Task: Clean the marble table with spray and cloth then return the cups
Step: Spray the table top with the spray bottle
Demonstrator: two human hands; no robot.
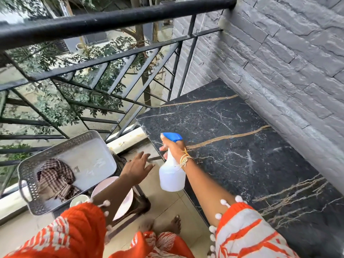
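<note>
My right hand (174, 148) grips a white spray bottle (172, 176) with a blue trigger head, held over the near-left edge of the black marble table (242, 146). The nozzle points over the tabletop. My left hand (136, 165) hovers with fingers spread, holding nothing, between the bottle and a grey perforated basket (61, 144). A brown checked cloth (55, 178) lies in the basket. A white cup (79, 200) and a pink plate (104, 183) sit just below the basket, partly hidden by my left arm.
A black metal railing (111, 58) runs along the left and far side. A grey stone wall (279, 62) borders the table on the right. The basket rests on a dark stool (141, 200). My bare foot (174, 224) stands on beige floor tiles.
</note>
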